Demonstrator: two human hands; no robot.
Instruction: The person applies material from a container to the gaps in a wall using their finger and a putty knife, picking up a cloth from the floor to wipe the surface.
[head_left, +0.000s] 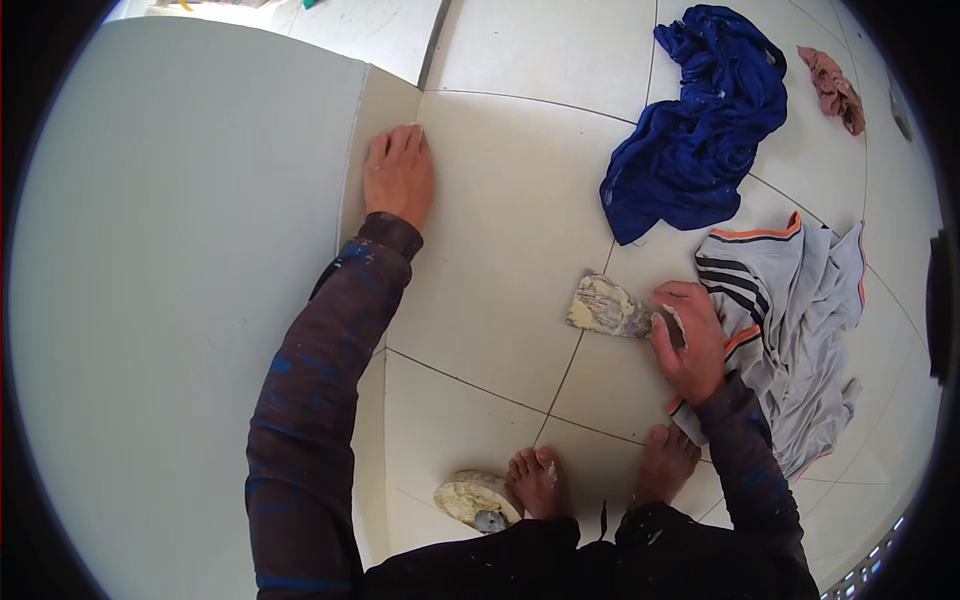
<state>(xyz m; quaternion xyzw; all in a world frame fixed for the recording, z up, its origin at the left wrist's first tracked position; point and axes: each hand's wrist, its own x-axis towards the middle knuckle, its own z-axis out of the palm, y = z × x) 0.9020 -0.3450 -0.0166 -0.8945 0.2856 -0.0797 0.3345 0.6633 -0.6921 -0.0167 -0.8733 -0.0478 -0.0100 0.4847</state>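
Note:
My left hand (398,182) lies on the narrow cream strip along the foot of the pale wall, near its far corner. Its fingers stretch forward, slightly apart, with a small whitish patch at the fingertips; what lies under the palm is hidden. On the right, my right hand (690,345) is closed around the handle of a putty knife (605,304), held above the tiles. Cream putty is smeared across its wide blade, which points left. Between the left forearm and my left foot stands a round tub (478,497) of cream putty with a grey lump in it.
A crumpled blue cloth (705,130) lies ahead on the tiled floor (500,250). Beside my right arm is a grey shirt (800,330) with orange trim and dark stripes. A pinkish rag (833,90) sits far right. The pale wall (180,300) fills the left side.

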